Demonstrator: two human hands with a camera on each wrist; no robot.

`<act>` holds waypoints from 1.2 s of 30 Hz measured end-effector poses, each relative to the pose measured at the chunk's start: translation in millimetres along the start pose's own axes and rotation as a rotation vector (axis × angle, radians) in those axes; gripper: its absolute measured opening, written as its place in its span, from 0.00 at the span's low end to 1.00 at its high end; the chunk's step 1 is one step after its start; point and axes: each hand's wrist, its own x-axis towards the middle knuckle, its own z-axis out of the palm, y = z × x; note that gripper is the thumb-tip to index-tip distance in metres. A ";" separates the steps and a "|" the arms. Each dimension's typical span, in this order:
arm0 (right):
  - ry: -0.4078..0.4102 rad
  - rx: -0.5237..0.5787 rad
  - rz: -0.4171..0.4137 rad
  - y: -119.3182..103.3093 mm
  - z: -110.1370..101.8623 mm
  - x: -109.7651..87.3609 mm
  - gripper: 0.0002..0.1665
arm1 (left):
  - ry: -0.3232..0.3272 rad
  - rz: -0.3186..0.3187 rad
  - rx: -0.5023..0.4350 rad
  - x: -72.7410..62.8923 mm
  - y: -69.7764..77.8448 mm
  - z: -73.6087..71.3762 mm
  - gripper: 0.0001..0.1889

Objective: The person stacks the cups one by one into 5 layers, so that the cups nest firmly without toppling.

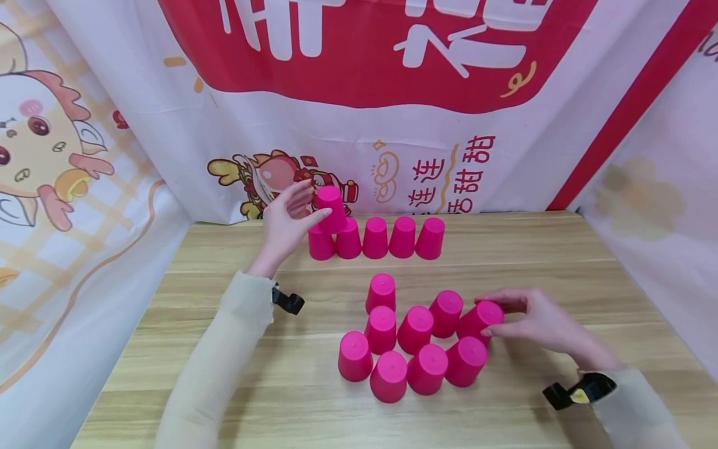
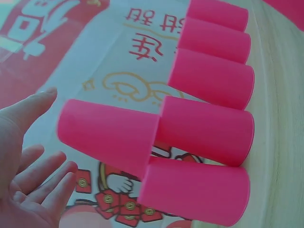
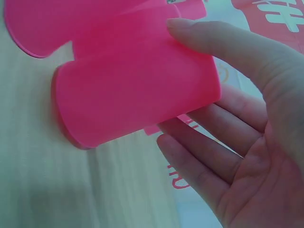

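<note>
My left hand [image 1: 286,218] is beside a pink upside-down cup [image 1: 332,209], which sits atop the two leftmost cups of a back row. In the left wrist view a gap shows between the spread fingers [image 2: 50,185] and that upper cup [image 2: 109,135]. At the right, my right hand [image 1: 541,321] holds another pink cup [image 1: 477,321] between thumb and fingers. Seen from the right wrist, the thumb lies on one side of this held cup [image 3: 137,85] and the fingers lie along the other. Its rim is down at the wooden table.
Several inverted pink cups form the back row, including a rightmost cup [image 1: 430,239]. Nearer, more cups stand in a loose cluster, with a front cup [image 1: 389,377] and a left cup [image 1: 354,357]. Behind the wooden table [image 1: 269,386] hangs a printed cloth [image 1: 348,137].
</note>
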 end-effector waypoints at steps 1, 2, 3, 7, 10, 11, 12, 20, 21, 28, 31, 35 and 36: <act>0.014 0.006 -0.014 0.1 -0.9 1.0 0.34 | -0.002 0.004 0.007 -2.7 1.7 -1.8 0.36; 0.028 0.010 -0.028 -0.1 -2.2 1.9 0.34 | -0.005 0.008 0.016 -5.6 3.6 -3.4 0.35; 0.045 0.010 -0.043 -0.6 -3.9 3.3 0.34 | -0.011 0.011 0.023 -9.0 5.9 -4.8 0.35; 0.099 -0.002 -0.070 -8.8 -13.9 10.0 0.34 | -0.050 0.021 0.037 -25.4 12.9 -8.0 0.36; 0.137 -0.025 -0.081 -16.8 -22.6 18.0 0.35 | -0.089 0.013 0.054 -38.9 13.6 -8.3 0.37; 0.153 -0.028 -0.084 -19.3 -24.8 21.6 0.36 | -0.101 0.006 0.061 -43.2 13.0 -8.3 0.37; 0.168 -0.039 -0.088 -21.5 -26.9 25.4 0.37 | -0.115 -0.003 0.068 -47.3 12.5 -8.4 0.37; 0.239 -0.001 -0.107 -43.1 -34.0 60.2 0.38 | -0.227 -0.058 0.034 -76.6 8.7 -5.2 0.37; 0.249 0.003 -0.107 -46.7 -34.6 64.2 0.38 | -0.243 -0.064 0.029 -80.5 8.6 -4.1 0.37; 0.296 0.005 -0.147 -69.9 -39.8 93.3 0.36 | -0.332 -0.099 -0.006 -110.4 7.5 6.0 0.35; 0.311 0.017 -0.135 -75.9 -41.7 105.4 0.37 | -0.372 -0.112 -0.024 -124.2 4.3 9.6 0.36; 0.321 0.018 -0.123 -79.4 -43.4 123.0 0.40 | -0.411 -0.128 -0.028 -142.5 -1.3 13.5 0.36; 0.323 0.012 -0.123 -79.5 -43.7 127.7 0.40 | -0.422 -0.135 -0.028 -146.7 -2.7 14.3 0.36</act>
